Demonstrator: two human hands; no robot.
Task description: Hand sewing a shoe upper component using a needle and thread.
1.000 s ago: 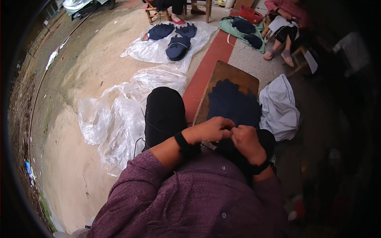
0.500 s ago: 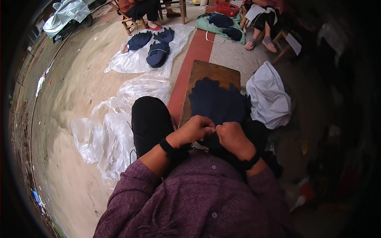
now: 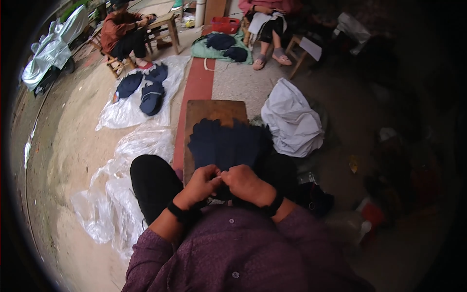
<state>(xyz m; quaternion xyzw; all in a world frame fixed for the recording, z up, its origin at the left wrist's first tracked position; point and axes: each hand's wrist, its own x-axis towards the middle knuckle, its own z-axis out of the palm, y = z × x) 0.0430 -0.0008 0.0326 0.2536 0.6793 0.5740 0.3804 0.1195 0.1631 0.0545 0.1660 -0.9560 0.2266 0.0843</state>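
My left hand [image 3: 200, 186] and my right hand [image 3: 246, 185] meet over my lap, fingers closed in a pinch, tips almost touching. Something small and pale shows between the fingertips, too small to name. Just beyond them, dark blue cloth pieces [image 3: 224, 143] with finger-like ends, much like gloves, lie fanned in a row. They rest on a brown wooden board [image 3: 216, 109] in front of me. My right knee and the near end of the board are partly hidden by the hands and the cloth.
A crumpled white cloth [image 3: 292, 119] lies right of the board. Clear plastic sheeting [image 3: 129, 151] spreads on the left, with dark blue bundles [image 3: 152, 99] farther back. Beyond are a green cloth [image 3: 198, 50], a red basket [image 3: 225, 24] and two seated people. A covered motorbike [image 3: 48, 56] stands far left.
The view has shifted, so the board, hands and cloth sit farther left and lower, and more of the seated people shows. Both hands keep their pinch close together.
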